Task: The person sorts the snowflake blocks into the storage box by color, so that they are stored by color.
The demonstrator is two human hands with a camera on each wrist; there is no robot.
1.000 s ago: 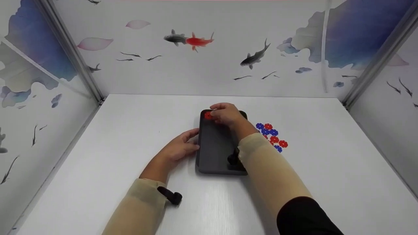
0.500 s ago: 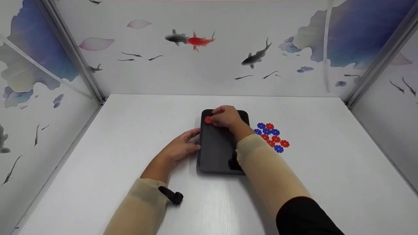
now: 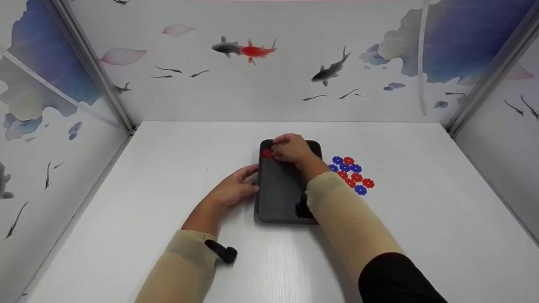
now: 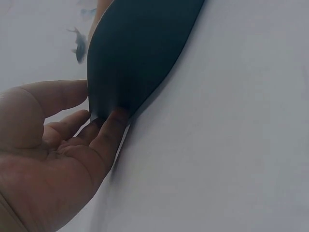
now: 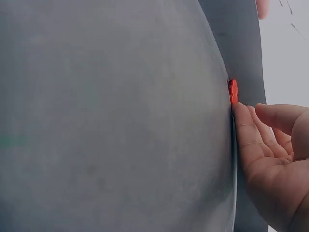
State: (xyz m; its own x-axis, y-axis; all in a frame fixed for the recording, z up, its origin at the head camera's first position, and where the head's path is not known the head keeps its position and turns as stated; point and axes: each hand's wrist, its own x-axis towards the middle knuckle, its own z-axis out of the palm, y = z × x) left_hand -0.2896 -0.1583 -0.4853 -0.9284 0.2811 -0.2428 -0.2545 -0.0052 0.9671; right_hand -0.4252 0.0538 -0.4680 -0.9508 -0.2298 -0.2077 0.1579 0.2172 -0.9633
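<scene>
A dark grey rectangular tray [image 3: 280,198] lies on the white table. Near its far left corner is a red flower-shaped plastic piece [image 3: 267,153], flat on the tray floor. The right hand [image 3: 291,149] reaches over the tray; in the right wrist view, a fingertip touches the red piece [image 5: 233,92] while the thumb stays apart from it. Part of that piece is hidden by the fingers in the head view. The left hand [image 3: 231,188] rests its thumb and fingers against the tray's left side, as the left wrist view of the hand [image 4: 63,145] also shows.
To the right of the tray, several red and blue flower-shaped pieces [image 3: 349,174] lie in a loose group, partly behind the right forearm. White panels printed with fish and leaves enclose the table [image 3: 168,155] at the back and sides. Both wrists carry small black cameras [image 3: 225,252].
The red piece has slid a little toward the near side of the tray, with the right fingers beside it. The left hand and the tray have stayed in place.
</scene>
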